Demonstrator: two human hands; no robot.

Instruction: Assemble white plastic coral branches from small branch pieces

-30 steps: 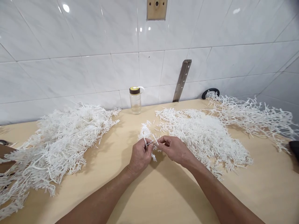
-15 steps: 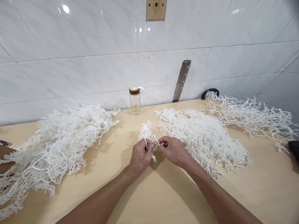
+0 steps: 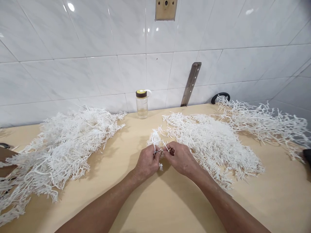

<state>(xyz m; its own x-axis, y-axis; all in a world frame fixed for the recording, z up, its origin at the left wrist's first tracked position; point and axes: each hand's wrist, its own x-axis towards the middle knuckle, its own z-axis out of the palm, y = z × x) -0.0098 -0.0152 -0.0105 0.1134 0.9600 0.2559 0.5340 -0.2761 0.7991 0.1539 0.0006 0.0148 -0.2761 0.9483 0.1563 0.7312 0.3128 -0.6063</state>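
Observation:
Near the middle of the table, my left hand (image 3: 148, 161) is closed, pinching a white branched plastic piece (image 3: 155, 138) between thumb and index finger. Facing it, my right hand (image 3: 181, 157) pinches a thin white strand of the piece, its fingertips almost touching the left ones. Part of the piece stands up beyond my hands, and a small end hangs below them. Just right of my right hand lies a wide pile of small white pieces (image 3: 211, 142). The exact join between the fingertips is too small to make out.
A large white tangled heap (image 3: 70, 145) covers the left of the table (image 3: 155, 207). Longer white branches (image 3: 264, 123) lie at the back right, beside a black curved object (image 3: 220, 97). A lidded clear bottle (image 3: 142, 105) and a metal strip (image 3: 191, 84) stand by the tiled wall.
The whole view has shifted slightly. My two hands have drawn a little closer together at the fingertips, still pinching the white piece.

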